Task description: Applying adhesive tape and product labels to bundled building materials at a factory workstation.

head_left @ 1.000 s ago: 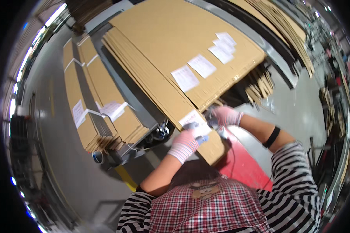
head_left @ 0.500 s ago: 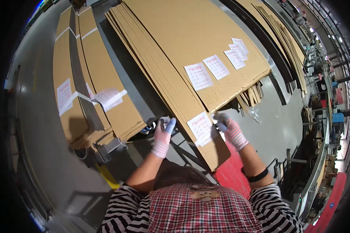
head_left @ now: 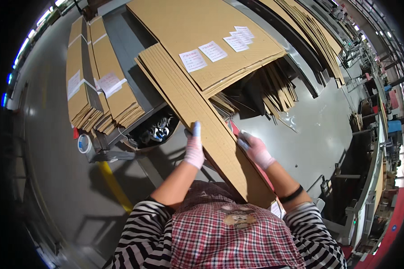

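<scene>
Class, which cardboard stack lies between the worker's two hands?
The long, narrow stack, flanked by the left hand and right hand. The two strapped stacks lie farther left; the wide stack beyond carries paper labels.

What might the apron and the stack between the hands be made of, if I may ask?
The stack looks like cardboard, matte and plain tan, with layered edges showing. The apron is probably woven cloth, its dull checked surface draping softly.

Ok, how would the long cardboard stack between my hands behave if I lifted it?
The cardboard stack is probably fairly stiff, since its several layers lie flat together. They might slide apart, as no strap shows around them.
</scene>
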### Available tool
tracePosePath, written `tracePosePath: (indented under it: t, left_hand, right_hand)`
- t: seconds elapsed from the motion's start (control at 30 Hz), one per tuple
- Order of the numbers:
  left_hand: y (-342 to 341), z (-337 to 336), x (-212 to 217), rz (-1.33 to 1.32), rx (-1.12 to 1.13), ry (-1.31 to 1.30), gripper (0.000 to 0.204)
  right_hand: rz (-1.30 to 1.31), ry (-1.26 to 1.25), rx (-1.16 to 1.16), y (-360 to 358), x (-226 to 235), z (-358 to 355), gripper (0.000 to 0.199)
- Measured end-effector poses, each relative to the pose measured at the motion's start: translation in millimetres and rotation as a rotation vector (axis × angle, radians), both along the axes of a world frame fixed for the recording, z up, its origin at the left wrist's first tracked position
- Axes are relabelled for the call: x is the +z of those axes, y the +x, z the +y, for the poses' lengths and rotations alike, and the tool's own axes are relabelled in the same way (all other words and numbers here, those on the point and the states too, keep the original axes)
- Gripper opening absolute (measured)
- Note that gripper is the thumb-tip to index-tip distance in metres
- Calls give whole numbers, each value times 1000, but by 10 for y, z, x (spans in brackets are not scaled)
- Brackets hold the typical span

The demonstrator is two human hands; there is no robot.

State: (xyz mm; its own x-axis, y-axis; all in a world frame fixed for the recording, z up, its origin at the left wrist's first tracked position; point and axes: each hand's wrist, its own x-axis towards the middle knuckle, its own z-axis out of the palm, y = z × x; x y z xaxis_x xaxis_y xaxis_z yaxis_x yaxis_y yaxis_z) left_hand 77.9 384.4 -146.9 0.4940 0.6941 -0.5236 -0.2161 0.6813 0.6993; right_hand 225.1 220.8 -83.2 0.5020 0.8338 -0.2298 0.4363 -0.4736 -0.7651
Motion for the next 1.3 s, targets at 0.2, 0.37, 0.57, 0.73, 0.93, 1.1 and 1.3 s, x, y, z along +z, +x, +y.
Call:
tracePosePath:
  t: [0.2, 0.37, 0.57, 0.73, 0.93, 1.1, 1.3]
  left_hand:
    - [-150, 222, -384, 119, -251, 65, 115]
    - [-572, 20, -172, 310, -37, 604, 77]
    - [-736, 119, 694, 230, -355, 944, 25]
    - [-1012, 388, 854, -18, -399, 383, 26]
    - [-714, 452, -618, 380, -257, 308, 47]
    - [-679, 624, -452, 355, -426, 428, 58]
    - [-1089, 740, -2605, -131, -273, 191, 31]
  right_hand:
    - [-214, -10, 248, 106, 63, 186, 17]
    - [-114, 235, 262, 147, 671, 398, 47]
    - [-389, -159, 1038, -656, 1607, 1116, 62]
    - [-323, -74, 989, -11, 1337, 1754, 37]
    - [-136, -171, 663, 895, -76, 1764, 43]
    - [169, 100, 30, -200, 385, 1180, 97]
    - [-427, -115, 138, -899, 207, 1239, 95]
